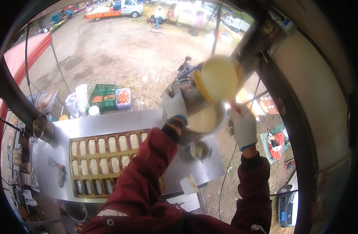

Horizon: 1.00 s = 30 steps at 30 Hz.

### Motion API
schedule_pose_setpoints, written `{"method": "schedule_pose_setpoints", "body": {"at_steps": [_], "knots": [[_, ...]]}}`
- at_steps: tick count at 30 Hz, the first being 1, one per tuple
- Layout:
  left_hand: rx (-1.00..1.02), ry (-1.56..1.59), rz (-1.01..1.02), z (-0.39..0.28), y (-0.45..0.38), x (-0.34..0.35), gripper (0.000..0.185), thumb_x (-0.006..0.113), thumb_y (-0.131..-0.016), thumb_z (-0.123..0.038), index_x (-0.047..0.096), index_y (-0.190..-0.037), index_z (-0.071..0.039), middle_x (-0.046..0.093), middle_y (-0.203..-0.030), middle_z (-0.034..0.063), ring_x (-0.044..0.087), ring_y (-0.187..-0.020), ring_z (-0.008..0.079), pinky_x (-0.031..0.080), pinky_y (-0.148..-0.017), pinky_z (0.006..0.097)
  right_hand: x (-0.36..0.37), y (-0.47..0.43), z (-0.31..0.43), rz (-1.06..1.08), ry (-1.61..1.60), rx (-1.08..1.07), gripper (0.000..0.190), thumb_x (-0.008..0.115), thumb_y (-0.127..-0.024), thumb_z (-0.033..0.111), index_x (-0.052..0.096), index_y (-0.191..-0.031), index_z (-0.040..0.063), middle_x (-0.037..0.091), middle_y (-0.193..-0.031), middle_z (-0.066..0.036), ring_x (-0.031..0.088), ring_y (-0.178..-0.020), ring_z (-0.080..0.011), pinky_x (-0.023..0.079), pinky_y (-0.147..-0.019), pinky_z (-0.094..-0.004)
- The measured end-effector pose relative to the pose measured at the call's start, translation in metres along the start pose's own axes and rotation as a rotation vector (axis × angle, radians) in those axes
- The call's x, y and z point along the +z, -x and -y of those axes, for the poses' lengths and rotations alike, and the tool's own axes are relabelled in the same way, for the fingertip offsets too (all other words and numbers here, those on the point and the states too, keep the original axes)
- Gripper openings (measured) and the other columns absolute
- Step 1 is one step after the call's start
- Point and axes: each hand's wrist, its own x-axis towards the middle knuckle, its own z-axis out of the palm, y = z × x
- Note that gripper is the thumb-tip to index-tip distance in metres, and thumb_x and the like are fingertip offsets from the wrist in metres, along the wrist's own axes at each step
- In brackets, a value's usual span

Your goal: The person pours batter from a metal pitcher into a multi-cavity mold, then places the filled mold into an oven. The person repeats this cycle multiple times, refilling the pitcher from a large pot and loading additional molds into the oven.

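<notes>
Both my hands wear pale knit gloves. My left hand (173, 103) grips a metal container (189, 98), tilted above a large steel pot (221, 117) of creamy batter (203, 119). My right hand (242, 124) is closed on the red handle of a batter-coated, yellowish round ladle or scoop (220, 79), raised beyond the pot and blurred. On the steel table lies a rectangular mould tray (108, 155); two rows of its oblong cavities hold pale batter, and the visible cavities of the nearest row look unfilled. A small metal cup (200, 150) stands beside the pot.
A scraper (60, 172) lies left of the tray on the steel table (53, 155). A metal cylinder (43, 127) stands at the table's left corner. Past the far edge are green crates (103, 98) of eggs and white sacks (78, 99). A dark post frames the right; a cable hangs there.
</notes>
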Motion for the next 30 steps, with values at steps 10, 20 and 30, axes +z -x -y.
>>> {"method": "schedule_pose_setpoints", "body": {"at_steps": [10, 20, 30], "knots": [[-0.001, 0.001, 0.002, 0.008, 0.002, -0.013, 0.053, 0.066, -0.111, -0.041, 0.072, -0.132, 0.008, 0.079, -0.114, 0.0199, 0.072, -0.103, 0.0257, 0.056, -0.095, 0.0378, 0.003, -0.004, -0.036, -0.134, 0.398, -0.358, 0.024, 0.072, -0.107, 0.018, 0.075, -0.129, 0.008, 0.069, -0.083, -0.004, 0.064, -0.066, -0.0116, 0.052, -0.06, -0.0321], [-0.056, -0.002, 0.004, 0.011, -0.002, -0.024, 0.061, 0.072, -0.107, -0.037, 0.066, -0.15, 0.006, 0.075, -0.135, 0.0297, 0.074, -0.122, 0.0377, 0.057, -0.105, 0.0425, 0.006, 0.009, -0.019, -0.19, 0.546, -0.479, 0.034, 0.073, -0.105, 0.03, 0.075, -0.133, 0.011, 0.082, -0.11, -0.02, 0.079, -0.099, -0.0419, 0.063, -0.086, -0.0488], [-0.055, 0.055, 0.003, 0.009, -0.001, -0.027, 0.056, 0.073, -0.106, -0.033, 0.069, -0.145, 0.008, 0.077, -0.131, 0.0287, 0.076, -0.117, 0.037, 0.057, -0.104, 0.0421, 0.009, 0.018, -0.009, -0.209, 0.61, -0.461, 0.036, 0.074, -0.105, 0.03, 0.075, -0.138, 0.014, 0.082, -0.112, -0.017, 0.08, -0.099, -0.04, 0.063, -0.087, -0.0475]]}}
